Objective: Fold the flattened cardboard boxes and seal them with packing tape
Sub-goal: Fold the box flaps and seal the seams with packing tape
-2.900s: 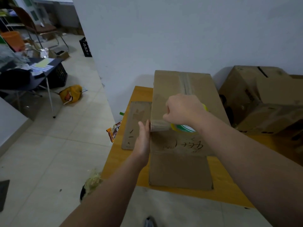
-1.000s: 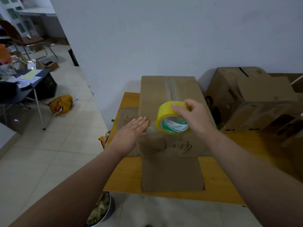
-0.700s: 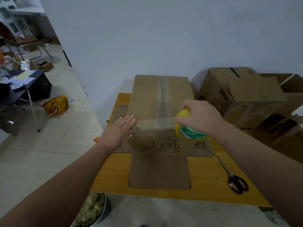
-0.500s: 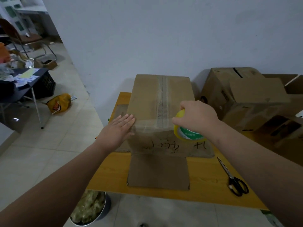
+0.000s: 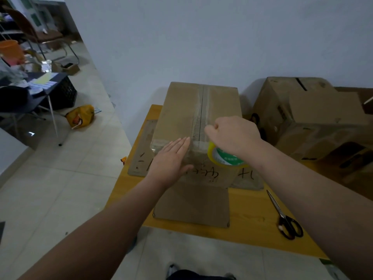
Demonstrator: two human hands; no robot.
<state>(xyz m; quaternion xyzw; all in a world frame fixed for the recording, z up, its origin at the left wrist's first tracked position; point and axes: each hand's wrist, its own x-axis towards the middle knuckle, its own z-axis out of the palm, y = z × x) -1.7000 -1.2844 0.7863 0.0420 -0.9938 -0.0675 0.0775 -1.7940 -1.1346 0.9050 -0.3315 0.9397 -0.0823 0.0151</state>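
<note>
A folded cardboard box (image 5: 181, 110) stands on the wooden table (image 5: 250, 225), its top seam taped lengthwise and its lower flaps spread flat on the table. A clear strip of tape runs across the box's near top edge. My left hand (image 5: 171, 158) lies flat with straight fingers on that strip at the near left corner. My right hand (image 5: 232, 134) grips a yellow roll of packing tape (image 5: 224, 158) against the box's near right edge.
Black-handled scissors (image 5: 284, 217) lie on the table to the right. Several other cardboard boxes (image 5: 308, 116) are stacked at the right against the wall. At the left are a tiled floor, a yellow bag (image 5: 80, 118), a dark table and chairs.
My right hand drew the tape roll from left to right across the box's near top edge. My left hand slid right along the laid strip, onto the box top.
</note>
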